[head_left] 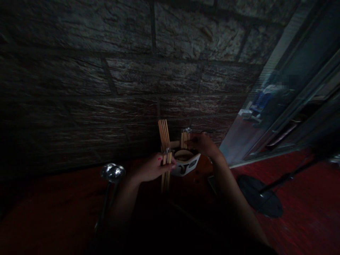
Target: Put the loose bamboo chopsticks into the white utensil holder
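My left hand point(155, 167) is closed around a bundle of wooden chopsticks point(167, 159), whose ends stick out below the fingers. Just above it rises a taller group of chopsticks point(164, 131); whether these belong to the same bundle I cannot tell. Small shiny bits show between the two. My right hand point(203, 142) pinches another short upright bunch of chopsticks point(185, 141) with something silvery on top, above the back of a white box point(187, 168). Dark print marks the box's front, and a round tan rim point(183, 154) shows inside.
Two shiny ladles point(116, 173) with long handles lie left of my forearm. A rough stone-block wall point(132, 78) stands close behind the box. At right are a glass door point(247, 117), a round black stand base point(261, 198) and red floor point(300, 187). The light is dim.
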Demonstrator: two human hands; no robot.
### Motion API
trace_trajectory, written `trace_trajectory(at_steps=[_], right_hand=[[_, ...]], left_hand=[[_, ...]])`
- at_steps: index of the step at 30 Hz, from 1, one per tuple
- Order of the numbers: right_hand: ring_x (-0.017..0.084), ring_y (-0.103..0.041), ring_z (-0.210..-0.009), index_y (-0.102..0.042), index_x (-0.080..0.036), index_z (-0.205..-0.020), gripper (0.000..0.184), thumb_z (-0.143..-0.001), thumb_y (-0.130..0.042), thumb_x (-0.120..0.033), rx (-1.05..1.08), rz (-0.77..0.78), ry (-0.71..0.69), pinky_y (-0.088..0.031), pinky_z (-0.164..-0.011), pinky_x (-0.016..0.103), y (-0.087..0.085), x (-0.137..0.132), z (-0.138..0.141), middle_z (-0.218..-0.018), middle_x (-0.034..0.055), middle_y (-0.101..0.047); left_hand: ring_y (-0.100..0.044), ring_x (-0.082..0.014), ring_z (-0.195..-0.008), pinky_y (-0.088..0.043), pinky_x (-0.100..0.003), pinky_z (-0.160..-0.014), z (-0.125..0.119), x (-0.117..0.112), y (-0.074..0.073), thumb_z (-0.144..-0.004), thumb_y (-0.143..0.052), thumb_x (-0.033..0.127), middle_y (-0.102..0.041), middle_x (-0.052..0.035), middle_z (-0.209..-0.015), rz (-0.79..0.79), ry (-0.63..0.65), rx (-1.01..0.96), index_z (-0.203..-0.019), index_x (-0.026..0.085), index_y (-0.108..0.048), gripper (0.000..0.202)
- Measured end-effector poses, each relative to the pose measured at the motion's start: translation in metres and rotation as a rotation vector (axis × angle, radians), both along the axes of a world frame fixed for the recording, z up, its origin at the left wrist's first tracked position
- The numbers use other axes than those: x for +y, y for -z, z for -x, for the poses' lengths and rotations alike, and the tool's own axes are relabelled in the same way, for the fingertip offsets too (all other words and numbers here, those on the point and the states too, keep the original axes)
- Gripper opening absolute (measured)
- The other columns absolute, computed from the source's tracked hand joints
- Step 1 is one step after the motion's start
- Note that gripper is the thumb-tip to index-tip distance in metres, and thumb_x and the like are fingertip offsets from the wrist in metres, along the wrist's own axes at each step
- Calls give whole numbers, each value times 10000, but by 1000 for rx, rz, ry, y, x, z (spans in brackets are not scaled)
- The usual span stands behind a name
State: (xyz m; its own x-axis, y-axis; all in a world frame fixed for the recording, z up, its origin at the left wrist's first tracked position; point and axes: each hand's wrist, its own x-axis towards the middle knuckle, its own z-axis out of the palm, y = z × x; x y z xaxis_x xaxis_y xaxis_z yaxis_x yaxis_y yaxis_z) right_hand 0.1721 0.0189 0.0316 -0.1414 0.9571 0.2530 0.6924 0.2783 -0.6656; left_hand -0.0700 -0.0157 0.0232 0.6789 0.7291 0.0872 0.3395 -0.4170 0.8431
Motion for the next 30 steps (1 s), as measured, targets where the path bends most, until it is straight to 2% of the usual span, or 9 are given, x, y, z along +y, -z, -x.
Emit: trace_trajectory(at_steps=[10, 21, 30], right_hand=[[135, -584, -601, -648, -148, -766, 221, -807, -578, -354, 85, 25, -79, -422, -571, 227, 7, 5, -7, -690, 36, -683], [137, -578, -589, -644, -148, -749, 220, -808, -585, -351, 8, -6, -30, -399, -545, 225, 6, 4, -5, -668, 40, -686], [144, -618, -626, -621, -172, -792, 211, -835, -571, -372, 77, 4, -120, -429, -567, 222, 15, 9, -7, -699, 24, -686]], left_hand=[[-613, -168, -826, -485, -304, -773, 0, 1, 1, -853, -576, 258, -675, -28, -858, 8, 2, 4, -905, 168, -653, 130], [-622, -176, -849, -483, -302, -790, 0, -1, 0, -854, -576, 266, -679, -28, -877, 25, 1, 10, -903, 163, -649, 136], [-628, -175, -862, -491, -310, -806, 0, 1, 2, -851, -577, 275, -688, -29, -886, 1, 0, 4, -904, 169, -653, 141]])
